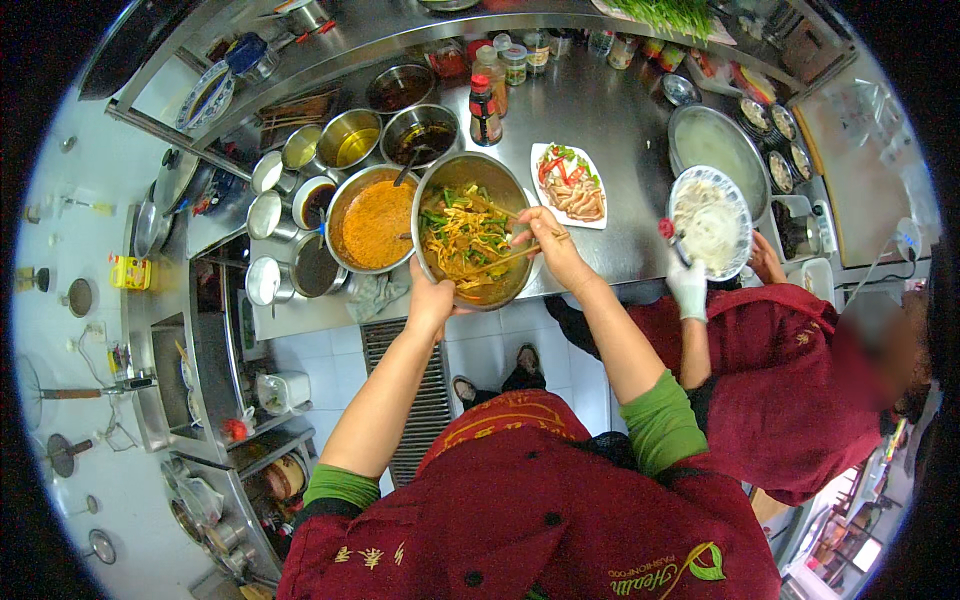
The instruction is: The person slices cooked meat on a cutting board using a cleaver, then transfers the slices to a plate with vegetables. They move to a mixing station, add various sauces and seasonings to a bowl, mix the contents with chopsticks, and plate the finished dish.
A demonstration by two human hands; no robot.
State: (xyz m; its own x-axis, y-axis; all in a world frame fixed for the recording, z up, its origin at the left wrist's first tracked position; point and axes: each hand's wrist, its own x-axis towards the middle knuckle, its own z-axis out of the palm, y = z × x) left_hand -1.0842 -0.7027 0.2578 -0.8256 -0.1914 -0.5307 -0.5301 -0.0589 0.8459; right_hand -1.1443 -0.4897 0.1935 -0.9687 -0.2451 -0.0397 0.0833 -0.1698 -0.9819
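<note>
My left hand (431,304) grips the near-left rim of a stainless steel bowl (517,184), tilted over the counter's front edge. In the bowl lies a mix of yellow strips and green vegetables (465,232). A pair of wooden chopsticks (499,260) is held in my right hand (551,244), with the tips in the food. Just left of the bowl, partly behind its rim, is a steel pot of orange sauce (375,217). To the right, a white plate (540,161) bears sliced meat (574,201), red pepper and green onion.
Several steel pots of sauces and oil (350,142) crowd the left counter. A red-capped bottle (485,112) stands behind the bowl. At right, a co-worker's gloved hand (686,289) is at a patterned bowl of white noodles (711,225), beside a large basin (720,142). A floor grate (401,375) lies below.
</note>
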